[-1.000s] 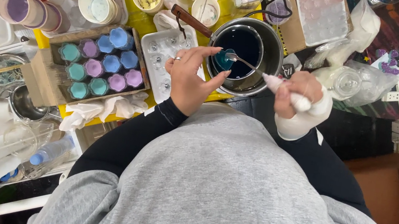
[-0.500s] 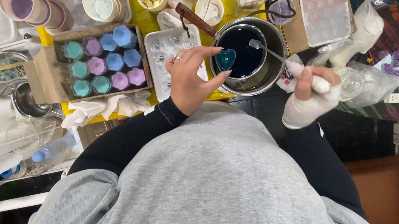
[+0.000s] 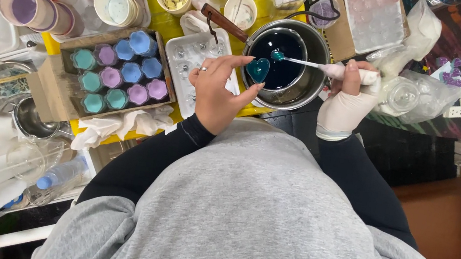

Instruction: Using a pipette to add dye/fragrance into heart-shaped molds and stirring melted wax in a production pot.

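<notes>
We pinch the small teal heart mould [image 3: 257,69] between left hand [image 3: 217,90] fingertips at the pot's [image 3: 311,84] rim so drips fall inside, while our gloved right hand [image 3: 346,101] wraps around the spoon [image 3: 308,64].

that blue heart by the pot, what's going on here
A person at a cluttered yellow table pinches a small teal heart-shaped piece in the fingers of the bare left hand, holding it at the rim of a metal pot of dark blue liquid. The gloved right hand holds a small spoon with its blue-coated tip over the pot, close to the heart. To the left sits a wooden tray of pastel cups.
</notes>
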